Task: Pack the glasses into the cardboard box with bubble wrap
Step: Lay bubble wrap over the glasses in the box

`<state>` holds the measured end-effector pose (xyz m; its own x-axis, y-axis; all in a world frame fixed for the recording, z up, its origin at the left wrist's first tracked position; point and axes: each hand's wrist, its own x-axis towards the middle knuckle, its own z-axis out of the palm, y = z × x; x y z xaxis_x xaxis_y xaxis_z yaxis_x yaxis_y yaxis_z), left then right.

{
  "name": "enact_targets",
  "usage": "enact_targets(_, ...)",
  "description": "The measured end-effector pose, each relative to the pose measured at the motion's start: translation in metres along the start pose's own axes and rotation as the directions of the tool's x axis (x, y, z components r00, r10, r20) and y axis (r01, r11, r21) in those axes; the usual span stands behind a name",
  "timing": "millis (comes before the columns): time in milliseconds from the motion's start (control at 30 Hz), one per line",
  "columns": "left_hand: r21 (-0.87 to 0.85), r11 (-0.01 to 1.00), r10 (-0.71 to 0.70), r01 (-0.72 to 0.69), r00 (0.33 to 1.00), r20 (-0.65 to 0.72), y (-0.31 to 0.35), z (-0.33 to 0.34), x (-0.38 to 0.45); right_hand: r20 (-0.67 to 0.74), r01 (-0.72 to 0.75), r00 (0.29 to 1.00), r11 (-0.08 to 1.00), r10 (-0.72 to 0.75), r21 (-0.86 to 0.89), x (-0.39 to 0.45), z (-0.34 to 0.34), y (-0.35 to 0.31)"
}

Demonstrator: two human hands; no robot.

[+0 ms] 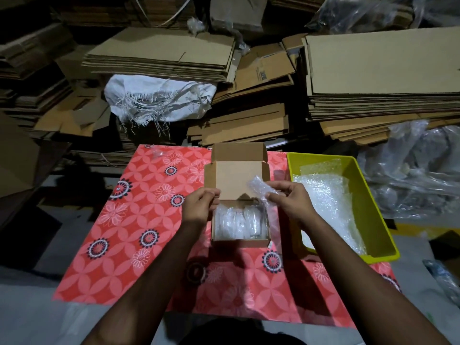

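A: Cardboard box (219,241) sits open on the red floral cloth (119,247), lid flap standing up at the far side. Inside, bubble-wrapped glasses (239,222) are packed side by side, clear wrap over each.

B: Hands?

A: Both over the box. Left hand (199,204) is at the box's left wall near the far corner, fingers curled, thumb and fingertips pinched together. Can't tell if it has the cardboard edge or a bit of wrap, or nothing.

B: Right?

A: Right hand (290,199) pinches a small bubble wrap piece (258,186), held just above the box's far right corner. Fingers curled round it, wrap sticking out to the left.

B: Anything in that piece?

A: Too crumpled to tell.

B: Right of the box?

A: Yellow plastic bin (368,195), just beside the box, partly on the cloth. Loose sheets of bubble wrap (326,195) lie inside.

B: Farther back?

A: Stacks of flattened cardboard (383,70) across the whole background. A frayed white woven sack (159,100) lies among them, left of centre. Crumpled clear plastic bags (410,170) far right, behind the bin.
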<state>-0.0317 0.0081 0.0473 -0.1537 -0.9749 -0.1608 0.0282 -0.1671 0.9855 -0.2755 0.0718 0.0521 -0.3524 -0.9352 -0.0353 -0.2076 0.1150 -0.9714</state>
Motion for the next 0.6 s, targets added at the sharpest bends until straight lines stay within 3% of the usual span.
enact_targets(100, 0.344, 0.934, 0.099, -0.098, 0.995, 0.014, -0.024, -0.020, 0.010, 0.022, 0.107, 0.994, 0.946, -0.106, -0.306, 0.013, 0.017, 0.005)
enact_targets(200, 0.592, 0.747, 0.235, -0.303, 0.953, 0.190, -0.047, -0.023, 0.010, 0.076, 0.210, 0.977, 0.823, -0.200, -0.528, 0.026, 0.040, 0.011)
enact_targets(267, 0.648, 0.629, 0.277, -0.430, 0.902, 0.330, -0.068, -0.021, 0.009, 0.190, 0.332, 0.942, 0.692, -0.275, -0.641, 0.032, 0.052, 0.018)
enact_targets(433, 0.665, 0.553, 0.345, -0.502, 0.865, 0.366, -0.087, -0.019, 0.012, 0.486, 0.566, 0.824, 0.369, -0.293, -0.738, 0.039, 0.067, 0.035)
enact_targets(500, 0.679, 0.501, 0.375, -0.537, 0.841, 0.389, -0.088, -0.022, 0.016, 0.545, 0.588, 0.809, 0.324, -0.221, -0.741, 0.039, 0.070, 0.042)
enact_targets(600, 0.719, 0.485, 0.368, -0.498, 0.862, 0.349, -0.089, -0.026, 0.026, 0.554, 0.577, 0.816, 0.286, -0.164, -0.765, 0.036, 0.074, 0.051)
